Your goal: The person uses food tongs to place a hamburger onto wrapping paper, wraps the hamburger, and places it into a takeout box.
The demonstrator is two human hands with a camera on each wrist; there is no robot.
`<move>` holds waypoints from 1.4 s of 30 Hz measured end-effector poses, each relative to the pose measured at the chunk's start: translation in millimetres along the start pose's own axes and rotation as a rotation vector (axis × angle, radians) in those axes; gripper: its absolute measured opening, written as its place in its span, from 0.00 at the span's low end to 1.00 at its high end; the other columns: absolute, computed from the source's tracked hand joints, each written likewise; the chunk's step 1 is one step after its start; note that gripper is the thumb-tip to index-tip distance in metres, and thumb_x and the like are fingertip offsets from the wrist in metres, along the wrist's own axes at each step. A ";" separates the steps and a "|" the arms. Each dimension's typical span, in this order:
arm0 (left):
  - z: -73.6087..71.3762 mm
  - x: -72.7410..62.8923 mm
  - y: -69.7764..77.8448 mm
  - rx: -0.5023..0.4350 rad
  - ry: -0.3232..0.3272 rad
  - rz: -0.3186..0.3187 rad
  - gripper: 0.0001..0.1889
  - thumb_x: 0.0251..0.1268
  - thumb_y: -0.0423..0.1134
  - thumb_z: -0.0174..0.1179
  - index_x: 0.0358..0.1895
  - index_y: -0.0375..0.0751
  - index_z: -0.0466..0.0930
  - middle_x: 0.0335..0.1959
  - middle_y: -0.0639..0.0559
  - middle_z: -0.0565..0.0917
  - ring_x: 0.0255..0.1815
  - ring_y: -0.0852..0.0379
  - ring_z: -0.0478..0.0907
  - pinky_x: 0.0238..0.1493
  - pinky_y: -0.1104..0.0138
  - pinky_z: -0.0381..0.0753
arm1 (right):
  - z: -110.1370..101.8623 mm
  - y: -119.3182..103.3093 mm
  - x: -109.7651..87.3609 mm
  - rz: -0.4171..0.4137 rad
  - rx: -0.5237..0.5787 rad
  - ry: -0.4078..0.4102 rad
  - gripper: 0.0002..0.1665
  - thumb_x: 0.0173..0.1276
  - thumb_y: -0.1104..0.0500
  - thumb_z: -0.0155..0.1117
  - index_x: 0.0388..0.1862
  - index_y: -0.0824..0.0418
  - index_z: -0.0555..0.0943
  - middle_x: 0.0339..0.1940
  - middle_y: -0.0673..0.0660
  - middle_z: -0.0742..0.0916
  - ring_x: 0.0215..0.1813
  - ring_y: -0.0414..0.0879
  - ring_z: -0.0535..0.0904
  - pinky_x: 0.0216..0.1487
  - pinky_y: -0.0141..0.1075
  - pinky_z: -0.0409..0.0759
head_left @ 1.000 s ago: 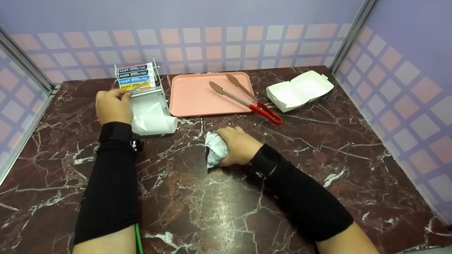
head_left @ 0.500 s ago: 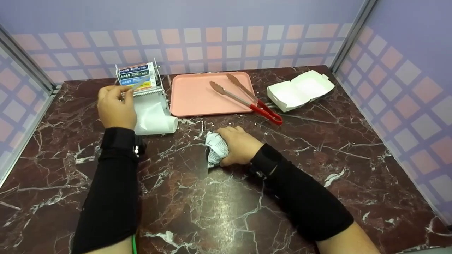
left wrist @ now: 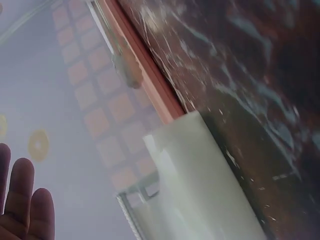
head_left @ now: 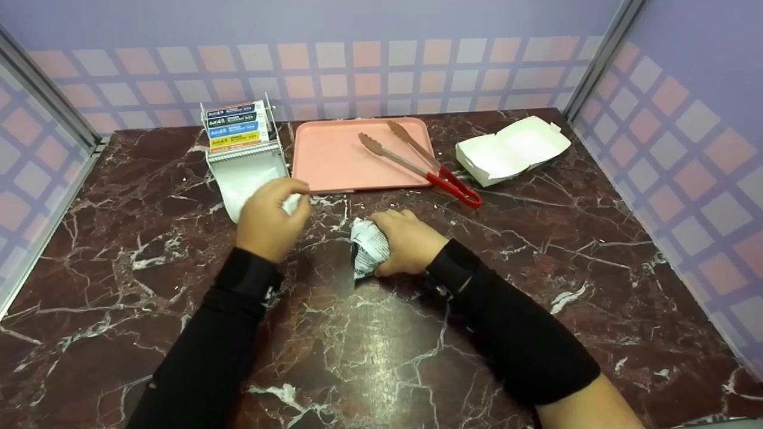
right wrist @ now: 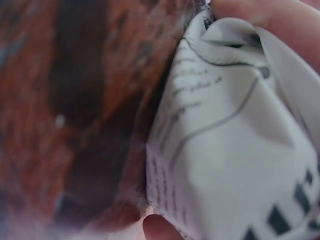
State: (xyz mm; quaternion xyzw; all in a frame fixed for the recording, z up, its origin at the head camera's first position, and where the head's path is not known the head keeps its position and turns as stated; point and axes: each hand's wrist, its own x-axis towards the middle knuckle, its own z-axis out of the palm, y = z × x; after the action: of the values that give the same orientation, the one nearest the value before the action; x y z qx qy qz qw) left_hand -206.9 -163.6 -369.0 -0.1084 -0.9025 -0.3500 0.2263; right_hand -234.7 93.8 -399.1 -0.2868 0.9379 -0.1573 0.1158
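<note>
Paper with dark print wraps the folded, soft-creased packet [head_left: 371,249], which sits on the surface [head_left: 375,345] just in front of the pink tray [head_left: 331,156]. Right hand [head_left: 411,243] grips it from the side, fingers curved round its far edge and thumb along the near one. Left hand [head_left: 271,217] hovers at the tray's front left corner, index finger and thumb bent towards each other and the other fingers straight; whether the fingertips pinch anything, I cannot tell. Beneath it, left of the tray, a smooth white sheet [head_left: 241,185] curls into a tube at its near end, leading back to a wire rack [head_left: 275,122] of glossy cartons [head_left: 235,126]. Across the flat, round-cornered tray lie metal tongs [head_left: 450,189] with scalloped brown heads, their red handles jutting over its front right corner. Right of the tray, a stiff white carton box [head_left: 512,149] stands unfolded.

Half a second ago the left hand was at the rack with a thin strip by its fingertips; it has since come rightward, while packet and right hand have stayed put.
</note>
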 end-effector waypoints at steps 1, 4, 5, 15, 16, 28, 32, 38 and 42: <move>1.9 -2.0 3.1 0.010 -0.016 0.021 0.09 0.72 0.35 0.62 0.47 0.36 0.87 0.53 0.41 0.90 0.57 0.43 0.86 0.67 0.50 0.82 | 0.1 0.1 0.1 -0.001 0.000 -0.002 0.64 0.47 0.47 0.87 0.81 0.57 0.65 0.76 0.58 0.77 0.72 0.58 0.71 0.77 0.51 0.72; 6.8 -7.7 9.2 0.045 -0.054 0.086 0.07 0.69 0.34 0.63 0.45 0.38 0.88 0.50 0.42 0.91 0.55 0.45 0.87 0.64 0.51 0.84 | 0.2 0.4 0.1 -0.003 0.002 -0.003 0.64 0.47 0.47 0.87 0.81 0.58 0.65 0.76 0.58 0.77 0.72 0.59 0.71 0.77 0.51 0.72; 8.5 -9.1 10.3 0.053 -0.065 0.108 0.06 0.69 0.34 0.64 0.44 0.38 0.88 0.50 0.43 0.91 0.54 0.45 0.87 0.63 0.51 0.85 | 0.1 0.6 0.0 -0.004 -0.001 -0.001 0.64 0.47 0.47 0.87 0.81 0.58 0.65 0.76 0.58 0.77 0.73 0.59 0.71 0.78 0.50 0.72; 22.6 -17.0 10.4 0.099 -0.145 0.245 0.02 0.63 0.32 0.64 0.36 0.40 0.86 0.48 0.47 0.91 0.51 0.46 0.88 0.60 0.53 0.85 | 0.0 1.4 1.1 -0.018 -0.001 0.007 0.63 0.47 0.47 0.87 0.80 0.58 0.66 0.76 0.58 0.77 0.73 0.59 0.71 0.78 0.49 0.71; 23.3 -17.3 10.4 0.106 -0.152 0.251 0.02 0.63 0.32 0.63 0.36 0.40 0.85 0.49 0.47 0.91 0.51 0.46 0.88 0.61 0.53 0.85 | 0.1 1.5 1.3 -0.015 -0.002 0.006 0.63 0.47 0.47 0.87 0.80 0.59 0.66 0.76 0.58 0.77 0.74 0.59 0.71 0.79 0.50 0.71; 26.1 -18.3 9.5 0.160 -0.199 0.291 0.03 0.59 0.31 0.66 0.30 0.41 0.82 0.51 0.47 0.91 0.54 0.46 0.87 0.63 0.52 0.84 | -0.6 0.6 0.8 -0.005 -0.004 0.002 0.64 0.46 0.46 0.87 0.81 0.59 0.65 0.76 0.58 0.76 0.74 0.59 0.71 0.79 0.50 0.71; 26.9 -17.8 9.0 0.150 -0.224 0.292 0.02 0.58 0.31 0.66 0.31 0.41 0.83 0.52 0.47 0.91 0.55 0.46 0.87 0.64 0.52 0.83 | -0.5 0.7 1.2 -0.003 -0.001 0.001 0.64 0.46 0.46 0.87 0.80 0.58 0.65 0.76 0.57 0.76 0.74 0.59 0.71 0.79 0.50 0.71; 27.9 -17.1 7.6 0.151 -0.279 0.308 0.05 0.58 0.33 0.66 0.36 0.43 0.88 0.54 0.51 0.91 0.58 0.48 0.86 0.66 0.53 0.82 | 0.0 1.4 1.6 -0.012 -0.014 0.002 0.64 0.47 0.46 0.86 0.81 0.58 0.65 0.76 0.58 0.77 0.72 0.59 0.71 0.77 0.49 0.72; 28.4 -16.7 7.4 0.177 -0.314 0.342 0.10 0.59 0.33 0.66 0.44 0.45 0.91 0.56 0.52 0.90 0.61 0.48 0.85 0.70 0.53 0.80 | 0.0 1.6 1.4 -0.026 -0.020 0.006 0.64 0.46 0.46 0.86 0.80 0.59 0.65 0.75 0.58 0.78 0.71 0.59 0.72 0.76 0.48 0.73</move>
State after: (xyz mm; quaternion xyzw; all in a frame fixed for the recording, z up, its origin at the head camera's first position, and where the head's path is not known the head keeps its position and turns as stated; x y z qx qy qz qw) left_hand -199.1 -139.5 -391.3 -0.2924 -0.9223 -0.2051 0.1478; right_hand -236.6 94.3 -399.9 -0.2995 0.9360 -0.1501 0.1078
